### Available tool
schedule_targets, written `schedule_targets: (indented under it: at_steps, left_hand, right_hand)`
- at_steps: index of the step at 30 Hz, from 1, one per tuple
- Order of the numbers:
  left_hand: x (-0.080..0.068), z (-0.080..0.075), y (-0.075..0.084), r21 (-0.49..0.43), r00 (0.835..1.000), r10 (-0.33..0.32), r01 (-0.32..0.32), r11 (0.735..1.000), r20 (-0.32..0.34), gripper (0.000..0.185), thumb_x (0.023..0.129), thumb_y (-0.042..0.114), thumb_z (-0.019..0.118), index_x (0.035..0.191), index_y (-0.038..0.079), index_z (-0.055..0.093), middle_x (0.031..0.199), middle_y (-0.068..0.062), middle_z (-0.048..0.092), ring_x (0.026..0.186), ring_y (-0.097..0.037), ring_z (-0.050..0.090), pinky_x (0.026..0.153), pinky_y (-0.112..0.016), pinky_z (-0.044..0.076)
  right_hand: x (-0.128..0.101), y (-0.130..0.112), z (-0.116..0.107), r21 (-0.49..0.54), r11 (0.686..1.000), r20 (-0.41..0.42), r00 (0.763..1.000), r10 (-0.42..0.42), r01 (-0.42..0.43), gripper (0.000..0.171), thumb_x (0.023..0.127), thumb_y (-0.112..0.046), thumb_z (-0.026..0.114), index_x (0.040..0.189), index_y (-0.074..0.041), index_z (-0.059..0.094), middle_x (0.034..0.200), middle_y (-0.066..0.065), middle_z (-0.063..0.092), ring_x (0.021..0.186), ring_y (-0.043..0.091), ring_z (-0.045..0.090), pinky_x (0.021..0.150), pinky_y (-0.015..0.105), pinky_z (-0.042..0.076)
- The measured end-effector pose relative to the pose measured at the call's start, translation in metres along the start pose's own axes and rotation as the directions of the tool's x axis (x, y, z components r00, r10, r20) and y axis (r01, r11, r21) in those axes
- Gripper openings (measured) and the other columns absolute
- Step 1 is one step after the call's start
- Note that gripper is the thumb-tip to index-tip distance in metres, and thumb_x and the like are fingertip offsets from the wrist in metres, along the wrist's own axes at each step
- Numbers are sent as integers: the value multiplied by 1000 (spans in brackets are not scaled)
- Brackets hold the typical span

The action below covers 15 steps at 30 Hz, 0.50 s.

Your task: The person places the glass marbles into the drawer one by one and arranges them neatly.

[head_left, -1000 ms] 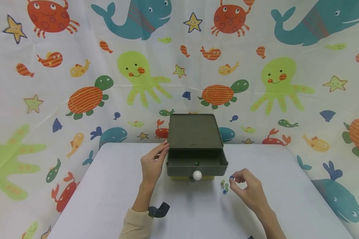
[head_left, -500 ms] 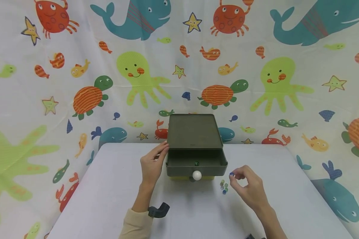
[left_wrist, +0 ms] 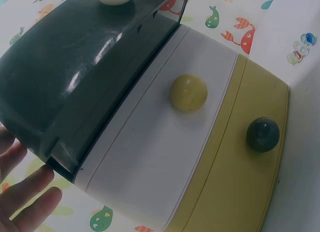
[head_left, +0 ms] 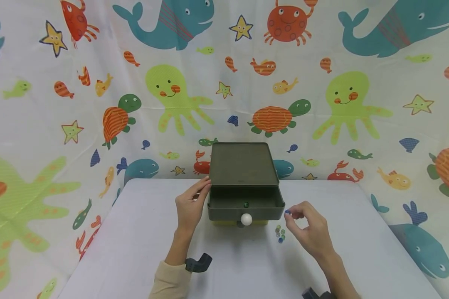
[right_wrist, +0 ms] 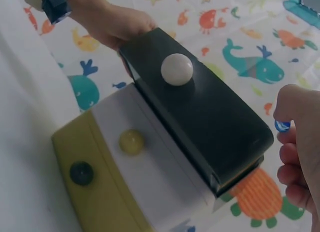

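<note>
A small drawer cabinet (head_left: 244,163) has its dark green top drawer (head_left: 224,214) pulled out, with a white knob (head_left: 246,219) on the front. Inside that drawer lies a green marble (head_left: 246,204). My left hand (head_left: 190,206) touches the cabinet's left side with its fingertips, the fingers fairly straight in the left wrist view. Off the drawer's right front corner, my right hand (head_left: 311,230) pinches a blue marble (right_wrist: 282,126) between thumb and forefinger. Several glass marbles (head_left: 280,237) lie on the table below it.
Under the open drawer are a white drawer (left_wrist: 145,142) with a yellow knob (left_wrist: 189,92) and a yellow drawer (left_wrist: 225,192) with a dark green knob (left_wrist: 263,134). A sea-animal cloth (head_left: 194,158) hangs behind the white table (head_left: 134,249).
My right hand has risen a little and edged left toward the open drawer, carrying the blue marble. The left hand stays put. At far left, the cloth's pattern has shifted right.
</note>
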<state>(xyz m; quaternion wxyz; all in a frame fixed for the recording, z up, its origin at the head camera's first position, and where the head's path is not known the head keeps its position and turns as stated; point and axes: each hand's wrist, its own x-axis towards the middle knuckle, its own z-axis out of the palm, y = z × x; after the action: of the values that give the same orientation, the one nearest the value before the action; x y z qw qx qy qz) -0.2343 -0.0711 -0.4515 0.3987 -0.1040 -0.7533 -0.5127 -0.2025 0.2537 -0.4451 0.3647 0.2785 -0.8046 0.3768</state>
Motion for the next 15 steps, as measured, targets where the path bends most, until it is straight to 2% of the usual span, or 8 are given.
schedule_targets:
  at_steps: [9, 15]
  left_hand:
    - [0, 0, -1, -7, 1000, 10, -10, 1000, 0, 20, 91, 14, 74, 110, 8, 78, 117, -8, 75, 99, -19, 75, 73, -10, 56]
    - [1, -1, 1, -4, 1000, 4, -4, 1000, 7, 21, 91, 17, 73, 111, 10, 78, 117, -6, 75, 100, -20, 75, 74, -12, 57]
  right_hand:
    - [12, -5, 2, 23, 999, 0, 999, -33, 33, 32, 71, 6, 81, 96, -7, 68, 86, 1, 66, 77, 9, 58, 81, 2, 47]
    - [18, -7, 4, 33, 999, 10, 999, -33, 32, 29, 73, 3, 81, 97, -8, 68, 87, 1, 65, 78, 8, 59, 82, 2, 48]
